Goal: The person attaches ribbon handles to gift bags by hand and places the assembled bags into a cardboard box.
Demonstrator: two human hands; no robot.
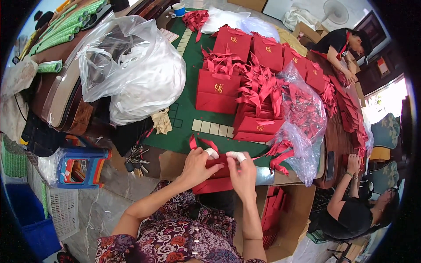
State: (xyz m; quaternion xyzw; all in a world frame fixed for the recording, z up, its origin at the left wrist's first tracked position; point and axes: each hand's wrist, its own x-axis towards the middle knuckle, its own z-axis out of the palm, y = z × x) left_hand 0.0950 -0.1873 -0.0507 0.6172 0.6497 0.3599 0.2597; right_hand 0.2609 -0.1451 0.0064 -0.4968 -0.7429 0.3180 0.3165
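Observation:
My left hand (197,168) grips the top edge of a red paper gift bag (213,186) at the near edge of the table. Across from it, my right hand (242,175) is closed at the bag's right upper corner, thumb and fingers pinched together. Whether it holds the bag's rim or a ribbon is hidden. White tape wraps a finger on each hand. A loop of red ribbon (207,143) stands up behind the left hand. Red ribbons (281,158) spill from a clear plastic bag (302,131) to the right.
Finished-looking red gift bags (217,94) with ribbons crowd the green table mat (186,105). A big clear bag of white material (144,83) sits at left. Below right, a cardboard box (293,219) holds flat red bags. Blue stools (83,164) stand at left. Two co-workers handle red bags at right.

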